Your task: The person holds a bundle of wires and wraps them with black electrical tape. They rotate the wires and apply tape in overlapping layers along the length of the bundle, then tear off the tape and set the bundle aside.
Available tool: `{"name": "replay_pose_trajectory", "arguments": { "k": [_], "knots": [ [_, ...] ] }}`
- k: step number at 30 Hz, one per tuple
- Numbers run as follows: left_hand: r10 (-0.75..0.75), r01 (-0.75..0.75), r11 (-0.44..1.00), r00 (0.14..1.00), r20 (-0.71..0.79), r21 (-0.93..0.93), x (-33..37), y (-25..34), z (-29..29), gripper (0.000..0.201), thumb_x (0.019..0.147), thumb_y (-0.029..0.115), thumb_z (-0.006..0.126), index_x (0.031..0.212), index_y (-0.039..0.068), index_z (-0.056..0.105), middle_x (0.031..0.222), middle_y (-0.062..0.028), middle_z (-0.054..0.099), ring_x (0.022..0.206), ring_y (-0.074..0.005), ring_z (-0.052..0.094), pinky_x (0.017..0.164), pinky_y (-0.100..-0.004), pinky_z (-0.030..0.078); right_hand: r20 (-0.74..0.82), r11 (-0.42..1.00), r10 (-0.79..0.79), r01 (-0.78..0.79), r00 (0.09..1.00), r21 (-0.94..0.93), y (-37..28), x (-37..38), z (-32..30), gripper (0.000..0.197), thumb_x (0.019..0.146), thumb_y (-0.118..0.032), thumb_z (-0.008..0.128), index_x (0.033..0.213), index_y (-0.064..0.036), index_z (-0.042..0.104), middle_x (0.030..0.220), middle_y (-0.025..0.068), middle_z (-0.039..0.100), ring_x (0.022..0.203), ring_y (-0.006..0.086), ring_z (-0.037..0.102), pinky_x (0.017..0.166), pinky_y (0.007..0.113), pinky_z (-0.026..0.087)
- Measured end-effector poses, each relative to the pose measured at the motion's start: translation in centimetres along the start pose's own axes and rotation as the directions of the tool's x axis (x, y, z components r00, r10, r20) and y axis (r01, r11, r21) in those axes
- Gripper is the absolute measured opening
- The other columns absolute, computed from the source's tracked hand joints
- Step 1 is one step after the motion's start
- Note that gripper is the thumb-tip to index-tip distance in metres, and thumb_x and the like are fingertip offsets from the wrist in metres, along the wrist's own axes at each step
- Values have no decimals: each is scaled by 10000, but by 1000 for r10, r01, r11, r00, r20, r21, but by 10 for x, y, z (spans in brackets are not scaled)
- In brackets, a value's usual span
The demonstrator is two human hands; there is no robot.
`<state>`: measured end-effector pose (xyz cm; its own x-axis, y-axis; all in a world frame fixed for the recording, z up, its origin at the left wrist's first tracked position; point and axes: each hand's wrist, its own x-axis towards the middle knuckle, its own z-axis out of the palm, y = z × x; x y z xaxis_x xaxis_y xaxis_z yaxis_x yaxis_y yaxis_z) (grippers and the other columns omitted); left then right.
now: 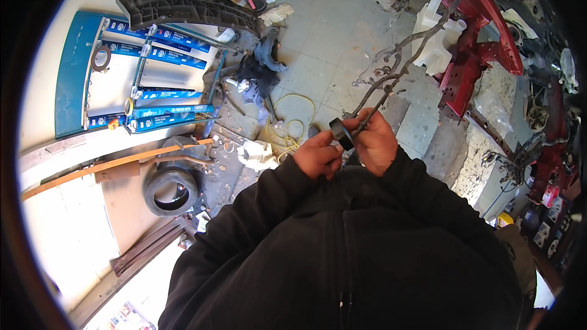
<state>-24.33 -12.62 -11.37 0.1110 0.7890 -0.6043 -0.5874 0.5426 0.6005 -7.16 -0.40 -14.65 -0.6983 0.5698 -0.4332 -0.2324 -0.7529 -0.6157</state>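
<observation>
Leftmost, the bare left hand (319, 157) has its fingers nearly closed, seeming to pinch a black, round, tape-like roll (342, 134) between both hands, above the grey tiled floor (315, 70). The bare right hand (376, 146) is curled around a dark, thin, branching cable harness (401, 75), which reaches toward the floor's right edge and the red metal car-body part (471, 73). Probably the harness is being wrapped, so the next move calls for steady tension.

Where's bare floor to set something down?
Grey tiles, right of the grey curved part and left of the wiring. Crowded: right, red metal and white tank; left, around the tire.
</observation>
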Motion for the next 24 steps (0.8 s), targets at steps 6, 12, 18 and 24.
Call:
{"name": "replay_pose_trajectory", "arguments": {
  "k": [6, 12, 18, 24],
  "knots": [
    [566, -405, 541, 824, 37, 737, 2, -1, 2, 373, 1064, 104, 633, 1431, 44, 648, 789, -121, 695, 694, -254, 695, 640, -379, 546, -180, 949, -34, -24, 983, -313, -39, -32, 10, 152, 1086, -135, 567, 1226, -87, 604, 1133, 48, 686, 1092, 184, 664, 880, 310, 503],
    [639, -384, 209, 750, 172, 899, -1, 9, 8, 320, 1030, 102, 657, 1346, 54, 656, 884, -233, 736, 813, -448, 726, 685, -507, 570, -83, 764, 246, -246, 966, -596, -41, -23, 8, 514, 1124, -549, 595, 1124, -48, 712, 951, -8, 692, 877, 99, 652, 714, 283, 528],
    [614, -283, 105, 773, 162, 953, 13, 16, 10, 99, 1021, 114, 663, 1074, 49, 610, 856, -233, 707, 800, -475, 699, 686, -568, 546, -97, 764, 322, -319, 942, -561, -25, -17, 7, 481, 1125, -474, 596, 1172, -15, 734, 997, 38, 723, 912, 138, 674, 727, 356, 586],
    [607, -350, 245, 782, 138, 904, 21, 4, 1, 103, 1040, 133, 650, 1058, 35, 621, 874, -232, 706, 793, -480, 676, 691, -565, 527, -106, 774, 277, -287, 955, -564, -11, -22, -14, 413, 1112, -345, 599, 1373, -30, 655, 1237, 86, 695, 1182, 206, 673, 901, 408, 611]
  ]
}}
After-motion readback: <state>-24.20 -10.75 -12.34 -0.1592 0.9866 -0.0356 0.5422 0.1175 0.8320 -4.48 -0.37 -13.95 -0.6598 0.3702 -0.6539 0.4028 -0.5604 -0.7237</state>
